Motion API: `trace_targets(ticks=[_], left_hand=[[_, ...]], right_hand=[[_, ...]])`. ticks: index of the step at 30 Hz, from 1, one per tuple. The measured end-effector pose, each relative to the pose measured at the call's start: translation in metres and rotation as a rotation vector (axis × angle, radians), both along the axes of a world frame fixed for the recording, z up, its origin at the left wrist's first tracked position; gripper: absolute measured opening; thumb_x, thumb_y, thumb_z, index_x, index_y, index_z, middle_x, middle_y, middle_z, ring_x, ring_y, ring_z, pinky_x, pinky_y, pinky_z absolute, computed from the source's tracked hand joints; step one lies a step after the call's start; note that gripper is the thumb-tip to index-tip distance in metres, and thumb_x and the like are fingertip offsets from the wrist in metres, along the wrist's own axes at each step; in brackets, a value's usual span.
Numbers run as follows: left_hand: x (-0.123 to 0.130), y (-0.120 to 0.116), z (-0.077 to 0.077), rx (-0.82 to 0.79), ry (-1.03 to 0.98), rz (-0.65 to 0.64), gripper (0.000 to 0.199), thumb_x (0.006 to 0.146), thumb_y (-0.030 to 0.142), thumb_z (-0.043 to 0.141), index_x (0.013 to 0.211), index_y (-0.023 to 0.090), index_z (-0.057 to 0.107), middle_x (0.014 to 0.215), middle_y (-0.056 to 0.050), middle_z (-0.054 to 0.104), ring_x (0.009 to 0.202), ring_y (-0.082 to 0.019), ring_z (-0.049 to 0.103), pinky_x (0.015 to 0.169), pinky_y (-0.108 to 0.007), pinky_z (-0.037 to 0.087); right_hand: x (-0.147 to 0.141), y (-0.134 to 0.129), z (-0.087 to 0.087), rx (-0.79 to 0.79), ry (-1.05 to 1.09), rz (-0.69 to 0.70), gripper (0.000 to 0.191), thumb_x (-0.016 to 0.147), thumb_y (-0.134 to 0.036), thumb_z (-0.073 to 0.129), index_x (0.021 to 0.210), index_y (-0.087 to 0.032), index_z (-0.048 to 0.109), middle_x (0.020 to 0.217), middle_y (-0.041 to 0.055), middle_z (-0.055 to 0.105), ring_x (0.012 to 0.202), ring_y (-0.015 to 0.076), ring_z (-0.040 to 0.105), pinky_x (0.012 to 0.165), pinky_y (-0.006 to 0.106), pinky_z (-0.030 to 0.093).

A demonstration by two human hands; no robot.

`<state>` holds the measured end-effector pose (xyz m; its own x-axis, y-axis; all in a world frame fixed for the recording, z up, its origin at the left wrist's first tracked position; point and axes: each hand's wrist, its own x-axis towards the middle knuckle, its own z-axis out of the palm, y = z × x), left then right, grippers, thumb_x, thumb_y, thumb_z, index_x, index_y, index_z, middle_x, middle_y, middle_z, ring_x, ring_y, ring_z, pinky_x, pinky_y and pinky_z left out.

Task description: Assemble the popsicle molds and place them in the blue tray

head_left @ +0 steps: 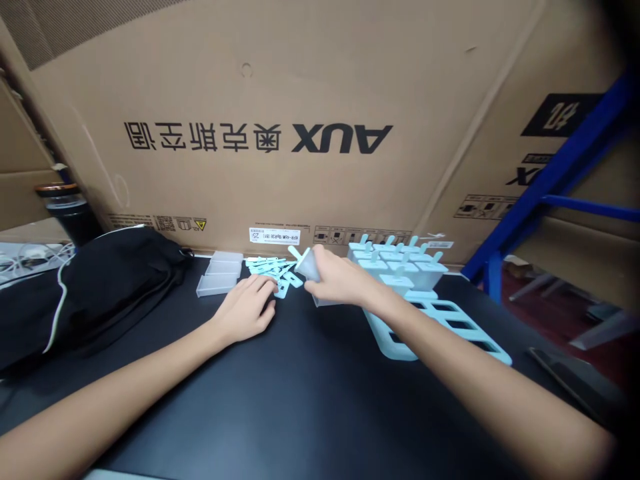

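My right hand grips a translucent popsicle mold with a light blue stick lid, tilted to the left. My left hand rests palm down at the near edge of a pile of light blue stick lids; its fingers are bent, and whether anything is under the fingertips is hidden. Left of the pile lie clear empty molds. Several molds with lids and upright sticks stand in a group to the right, behind a light blue frame with rectangular openings.
A black cloth bag lies at the left, with a dark bottle behind it. Large cardboard boxes wall off the back. A blue metal frame and a dark flat object are at the right.
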<state>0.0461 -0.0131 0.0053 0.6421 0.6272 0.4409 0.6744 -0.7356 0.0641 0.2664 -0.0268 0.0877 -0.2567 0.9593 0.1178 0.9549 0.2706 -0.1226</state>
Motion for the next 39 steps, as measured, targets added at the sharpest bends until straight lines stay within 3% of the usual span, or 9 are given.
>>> trace_targets(ticks=[7,11,15,19,23,26,30,34,39], left_hand=[[-0.001,0.004,-0.004,-0.017,0.007,-0.008,0.014,0.089,0.021,0.048,0.102,0.021,0.052,0.123,-0.006,0.057,0.111,-0.026,0.053,0.092,-0.042,0.047],[0.0,0.004,-0.004,-0.027,0.037,-0.007,0.012,0.09,0.023,0.048,0.101,0.02,0.053,0.12,-0.006,0.057,0.108,-0.025,0.054,0.091,-0.042,0.048],[0.0,0.003,-0.003,-0.028,0.047,0.001,0.011,0.09,0.023,0.047,0.098,0.02,0.054,0.118,-0.007,0.057,0.107,-0.026,0.054,0.092,-0.042,0.048],[0.0,0.003,-0.003,-0.024,0.042,-0.002,0.011,0.09,0.022,0.048,0.098,0.02,0.054,0.117,-0.008,0.058,0.108,-0.025,0.055,0.093,-0.042,0.048],[0.0,0.003,-0.002,-0.031,0.051,-0.005,0.011,0.09,0.023,0.047,0.099,0.02,0.054,0.116,-0.008,0.059,0.107,-0.025,0.055,0.093,-0.042,0.048],[-0.001,0.003,-0.003,-0.032,0.056,-0.012,0.012,0.091,0.023,0.046,0.099,0.019,0.054,0.117,-0.008,0.058,0.108,-0.025,0.055,0.094,-0.042,0.048],[-0.002,0.004,-0.004,-0.039,0.046,-0.035,0.012,0.09,0.022,0.047,0.1,0.019,0.054,0.118,-0.008,0.058,0.11,-0.025,0.054,0.095,-0.042,0.047],[-0.002,0.005,-0.005,-0.052,0.037,-0.05,0.013,0.09,0.022,0.047,0.1,0.02,0.054,0.118,-0.008,0.058,0.11,-0.025,0.055,0.095,-0.043,0.048],[-0.001,0.005,-0.005,-0.055,0.041,-0.056,0.014,0.09,0.022,0.047,0.101,0.019,0.056,0.117,-0.008,0.059,0.109,-0.025,0.055,0.095,-0.044,0.048]], right_hand=[[-0.016,0.034,0.018,-0.18,-0.243,0.02,0.074,0.079,-0.057,0.045,0.136,-0.011,0.041,0.114,0.0232,0.064,0.096,0.0367,0.063,0.074,0.043,0.046],[-0.015,0.038,0.029,-0.144,-0.285,0.019,0.075,0.081,-0.062,0.04,0.134,-0.01,0.045,0.104,0.0215,0.068,0.09,0.0363,0.065,0.071,0.043,0.048],[-0.027,0.045,0.03,-0.011,-0.296,0.021,0.069,0.08,-0.064,0.042,0.126,-0.014,0.055,0.105,0.0206,0.068,0.095,0.0377,0.065,0.074,0.045,0.049],[-0.046,0.055,0.03,-0.001,-0.322,0.037,0.066,0.077,-0.065,0.047,0.118,-0.016,0.062,0.109,0.0194,0.069,0.099,0.0367,0.065,0.078,0.045,0.05],[-0.052,0.063,0.037,-0.05,-0.336,0.025,0.078,0.076,-0.067,0.05,0.131,-0.011,0.054,0.12,0.0215,0.065,0.107,0.0372,0.062,0.085,0.046,0.049],[-0.036,0.068,0.042,-0.111,-0.324,0.015,0.078,0.079,-0.063,0.05,0.136,-0.009,0.047,0.127,0.0219,0.06,0.108,0.0359,0.061,0.086,0.044,0.049],[0.003,0.077,0.041,-0.183,-0.418,0.068,0.065,0.081,-0.055,0.051,0.128,-0.01,0.054,0.131,0.0205,0.054,0.108,0.0343,0.06,0.086,0.044,0.05],[0.037,0.084,0.031,-0.178,-0.5,0.146,0.058,0.079,-0.052,0.056,0.125,-0.016,0.057,0.135,0.0169,0.052,0.125,0.0372,0.047,0.098,0.052,0.043],[0.047,0.081,0.016,-0.202,-0.389,0.222,0.058,0.079,-0.051,0.058,0.124,-0.014,0.057,0.129,0.0178,0.054,0.122,0.0356,0.048,0.098,0.05,0.044]])
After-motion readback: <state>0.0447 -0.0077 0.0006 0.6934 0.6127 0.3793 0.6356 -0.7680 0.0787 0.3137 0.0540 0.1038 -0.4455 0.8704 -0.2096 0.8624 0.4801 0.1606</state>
